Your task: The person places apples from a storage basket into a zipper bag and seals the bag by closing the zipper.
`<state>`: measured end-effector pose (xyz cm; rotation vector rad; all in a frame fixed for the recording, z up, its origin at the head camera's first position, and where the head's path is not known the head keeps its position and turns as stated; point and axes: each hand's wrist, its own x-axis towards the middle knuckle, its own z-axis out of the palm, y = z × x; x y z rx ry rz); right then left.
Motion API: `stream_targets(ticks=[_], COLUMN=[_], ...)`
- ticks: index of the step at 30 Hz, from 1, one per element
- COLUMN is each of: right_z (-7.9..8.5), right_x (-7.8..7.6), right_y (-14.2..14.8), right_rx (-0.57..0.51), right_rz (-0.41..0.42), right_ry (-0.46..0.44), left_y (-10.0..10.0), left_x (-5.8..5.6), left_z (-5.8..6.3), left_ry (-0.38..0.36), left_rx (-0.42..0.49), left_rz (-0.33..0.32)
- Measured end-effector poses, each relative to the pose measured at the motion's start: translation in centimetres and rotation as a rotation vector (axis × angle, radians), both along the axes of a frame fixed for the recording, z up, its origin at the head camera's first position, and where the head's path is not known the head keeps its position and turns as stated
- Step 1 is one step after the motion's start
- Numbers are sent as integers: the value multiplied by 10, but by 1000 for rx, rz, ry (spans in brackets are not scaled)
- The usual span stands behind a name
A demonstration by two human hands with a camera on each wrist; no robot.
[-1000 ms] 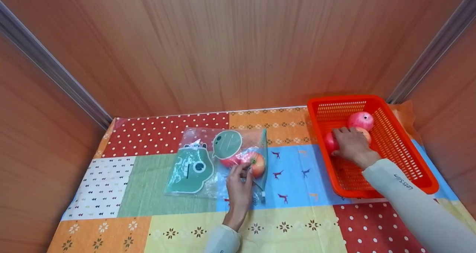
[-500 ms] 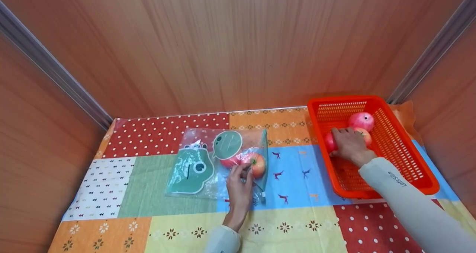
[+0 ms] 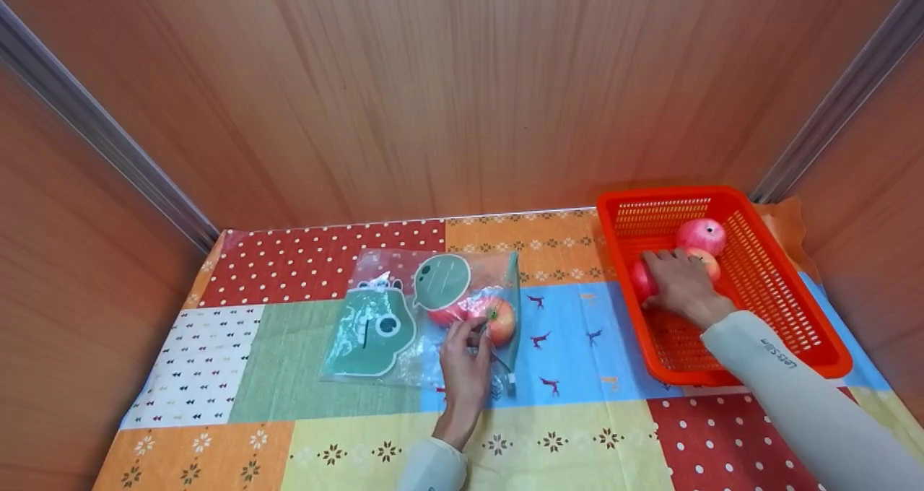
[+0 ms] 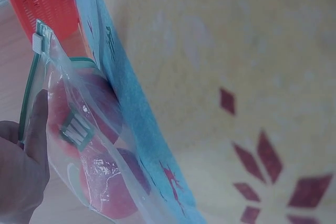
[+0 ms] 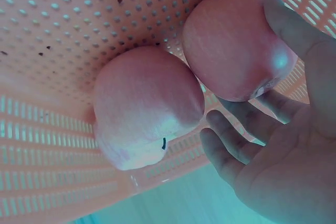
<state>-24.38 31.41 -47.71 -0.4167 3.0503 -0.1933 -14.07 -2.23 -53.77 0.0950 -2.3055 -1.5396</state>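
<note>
A clear zip bag (image 3: 440,368) with green cartoon prints lies flat on the patchwork cloth, its slider edge facing right. Inside, near that edge, are red apples (image 3: 501,323). My left hand (image 3: 464,368) pinches the bag's near edge by the apples; in the left wrist view its fingers (image 4: 38,129) are at the green zip strip. My right hand (image 3: 678,285) reaches into the orange basket (image 3: 794,300). It grips a red apple (image 5: 231,40) there, the thumb on one side and fingers on the other. Another apple (image 5: 147,103) touches the gripped one.
Farther back in the basket sits a pink apple (image 3: 700,235), with a paler apple (image 3: 706,261) just in front of it. Wooden panels (image 3: 462,101) rise behind and at both sides. The patchwork cloth (image 3: 346,433) covers the table between bag and basket.
Almost nothing differs. My right hand shifts very slightly over the apple in the basket; my left hand and the bag stay put.
</note>
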Motion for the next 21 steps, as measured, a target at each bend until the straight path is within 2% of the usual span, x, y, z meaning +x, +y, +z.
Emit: stream_targets(ticks=[13, 21], right_z=[14, 23], right_x=[11, 18], right_y=[-6, -6], right_rx=[-18, -32], right_rz=[30, 13], right_ry=[50, 102], left_y=[0, 0], left_x=[1, 0], left_z=[2, 2], left_ry=[-4, 0], left_rx=[24, 11], left_rz=[-22, -18])
